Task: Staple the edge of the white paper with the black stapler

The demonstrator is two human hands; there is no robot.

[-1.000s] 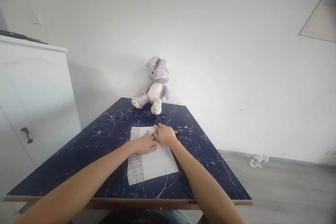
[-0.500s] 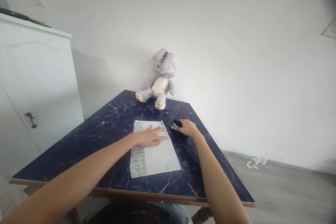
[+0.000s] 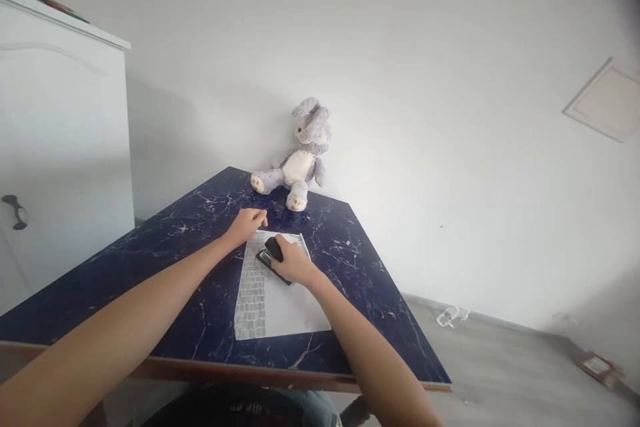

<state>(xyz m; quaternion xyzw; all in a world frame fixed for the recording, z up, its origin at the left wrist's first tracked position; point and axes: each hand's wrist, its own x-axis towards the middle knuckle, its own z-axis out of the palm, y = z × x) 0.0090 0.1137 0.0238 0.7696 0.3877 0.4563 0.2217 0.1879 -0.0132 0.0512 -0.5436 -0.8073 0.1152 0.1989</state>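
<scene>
A black stapler point(image 3: 273, 257) is gripped in my right hand point(image 3: 294, 260), above the upper part of a sheet of paper point(image 3: 295, 313). The fingers of that hand wrap round its top and side. A column of grey printed or shaded blocks runs down the paper's left side. My left hand point(image 3: 249, 224) rests by the sheet's far left corner with its fingers curled closed. Whether anything is inside those fingers is hidden.
A grey plush rabbit point(image 3: 300, 163) sits at the far end of the dark blue marbled table point(image 3: 185, 280), against the wall. To the left stands a white cabinet point(image 3: 65, 120). A clear plastic item point(image 3: 453, 317) lies on the floor at right.
My right hand has brought the stapler leftward from the table onto the paper. My left hand has lifted off the sheet, moved to its far left corner and curled. The view has shifted right.
</scene>
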